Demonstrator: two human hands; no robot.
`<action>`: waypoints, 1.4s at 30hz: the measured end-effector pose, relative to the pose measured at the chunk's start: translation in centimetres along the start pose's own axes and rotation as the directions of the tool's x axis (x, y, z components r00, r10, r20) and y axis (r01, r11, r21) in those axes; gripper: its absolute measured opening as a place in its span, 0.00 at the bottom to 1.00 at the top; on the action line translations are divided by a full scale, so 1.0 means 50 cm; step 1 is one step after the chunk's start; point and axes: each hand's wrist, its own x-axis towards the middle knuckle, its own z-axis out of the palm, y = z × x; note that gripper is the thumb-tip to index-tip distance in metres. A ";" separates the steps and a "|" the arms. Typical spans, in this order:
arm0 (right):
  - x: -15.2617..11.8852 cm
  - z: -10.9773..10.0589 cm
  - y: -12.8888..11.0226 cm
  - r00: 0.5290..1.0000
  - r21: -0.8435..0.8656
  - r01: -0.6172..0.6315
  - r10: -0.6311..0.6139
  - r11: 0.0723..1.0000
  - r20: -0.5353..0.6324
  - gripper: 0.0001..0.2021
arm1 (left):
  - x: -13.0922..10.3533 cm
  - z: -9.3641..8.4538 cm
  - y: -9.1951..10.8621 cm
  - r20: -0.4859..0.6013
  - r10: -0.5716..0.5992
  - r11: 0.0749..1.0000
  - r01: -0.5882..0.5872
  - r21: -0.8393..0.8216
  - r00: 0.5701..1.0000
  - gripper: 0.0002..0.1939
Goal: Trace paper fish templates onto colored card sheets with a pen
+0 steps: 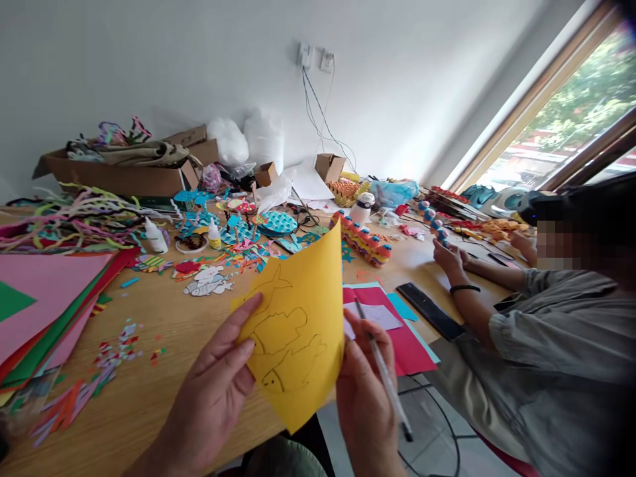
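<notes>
A bent sheet of yellow paper is held up in front of me, with several fish outlines drawn on it in dark lines. My left hand pinches its left edge between thumb and fingers. At the right edge, my right hand grips the sheet and also has a clear-barrelled pen lying across its fingers, the dark end pointing down. Beyond the sheet, a red sheet of paper lies on the table with a pale paper piece on top.
Coloured paper sheets are stacked at the left, near paper scraps. Farther back are glue bottles, cut-out paper fish, pipe cleaners and a cardboard box. A person sits at the right, handling a small colourful craft piece.
</notes>
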 end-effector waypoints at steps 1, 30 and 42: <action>0.011 -0.015 -0.008 0.998 -0.015 0.011 -0.012 1.000 -0.057 0.11 | 0.006 0.007 -0.007 0.026 -0.022 0.999 0.022 -0.026 0.999 0.30; 0.158 -0.329 0.083 0.990 -0.983 0.117 -0.098 0.144 0.103 0.17 | 0.117 -0.006 -0.062 0.239 -0.167 0.972 0.119 0.203 0.956 0.10; 0.070 -0.075 0.074 0.831 -0.713 0.550 -0.202 0.435 0.518 0.14 | 0.083 -0.125 0.059 -0.078 0.330 0.917 -0.299 0.265 0.941 0.09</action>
